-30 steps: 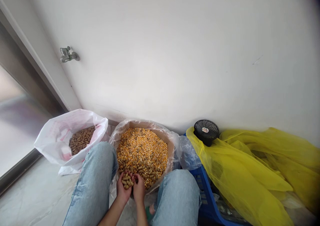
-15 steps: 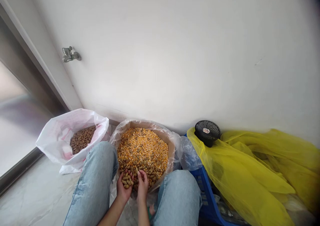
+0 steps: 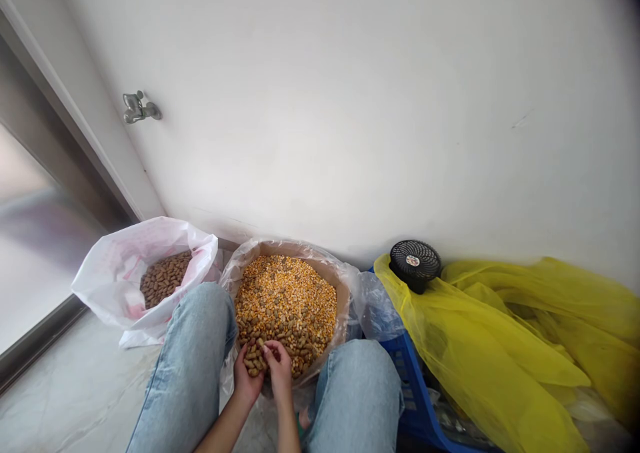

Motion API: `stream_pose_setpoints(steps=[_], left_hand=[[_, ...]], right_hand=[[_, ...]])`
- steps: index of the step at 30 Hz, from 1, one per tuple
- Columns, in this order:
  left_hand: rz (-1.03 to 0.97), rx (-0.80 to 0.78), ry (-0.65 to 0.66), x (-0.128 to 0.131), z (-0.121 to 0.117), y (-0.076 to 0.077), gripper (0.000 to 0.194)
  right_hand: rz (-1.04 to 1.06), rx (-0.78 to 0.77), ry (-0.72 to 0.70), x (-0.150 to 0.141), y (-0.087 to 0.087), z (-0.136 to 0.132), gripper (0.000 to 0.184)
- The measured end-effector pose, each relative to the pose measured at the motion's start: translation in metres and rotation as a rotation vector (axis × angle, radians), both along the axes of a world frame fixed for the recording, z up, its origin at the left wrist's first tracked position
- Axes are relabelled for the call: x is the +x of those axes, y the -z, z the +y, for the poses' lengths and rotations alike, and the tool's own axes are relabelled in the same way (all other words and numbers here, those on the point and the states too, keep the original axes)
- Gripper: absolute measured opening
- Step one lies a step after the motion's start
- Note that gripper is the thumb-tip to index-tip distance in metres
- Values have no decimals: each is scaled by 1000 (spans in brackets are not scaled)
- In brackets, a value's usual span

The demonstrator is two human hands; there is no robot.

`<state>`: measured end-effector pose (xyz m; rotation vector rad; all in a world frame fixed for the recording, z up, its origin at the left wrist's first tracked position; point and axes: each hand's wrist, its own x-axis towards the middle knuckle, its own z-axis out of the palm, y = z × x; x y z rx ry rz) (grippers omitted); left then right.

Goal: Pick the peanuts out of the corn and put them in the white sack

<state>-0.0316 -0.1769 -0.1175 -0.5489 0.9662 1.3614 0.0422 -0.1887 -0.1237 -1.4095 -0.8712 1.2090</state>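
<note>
Cupped low over the corn, my left hand (image 3: 247, 381) holds a small heap of unshelled peanuts (image 3: 255, 361). My right hand (image 3: 278, 361) is beside it, thumb and fingers pinched at the edge of that heap, seemingly on one peanut (image 3: 260, 342). Both hands are between my knees, above the near side of a lined bag (image 3: 343, 299). Yellow corn kernels (image 3: 285, 286) fill this bag, with more peanuts scattered over the near part of the corn.
To the left stands an open white bag (image 3: 115, 266) with brown oval pieces (image 3: 165, 278) inside. On the right, a small black fan (image 3: 415, 265) rests on yellow netting (image 3: 480, 339) over a blue crate (image 3: 411, 393). A tap (image 3: 140, 108) juts from the wall.
My right hand has moved slightly left, its fingertips coming to the peanuts in my left hand. The left hand has stayed nearly still. Bags and fan are unchanged.
</note>
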Motion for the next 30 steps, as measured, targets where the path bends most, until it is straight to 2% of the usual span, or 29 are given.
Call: stream_pose_setpoints(steps=[8, 12, 18, 24, 30], left_hand=[[-12, 24, 20, -1, -1, 2, 14], [-7, 29, 30, 0, -1, 3, 16], [-15, 31, 39, -1, -1, 1, 12], [-46, 36, 2, -2, -1, 1, 15], [-65, 5, -1, 0, 0, -5, 14]], right_hand=[[-61, 8, -38, -1, -7, -1, 25], [-18, 2, 43, -1, -10, -1, 27], [72, -71, 138, 1, 4, 0, 34], [177, -71, 256, 2, 16, -2, 37], [312, -78, 212, -6, 15, 1, 48]])
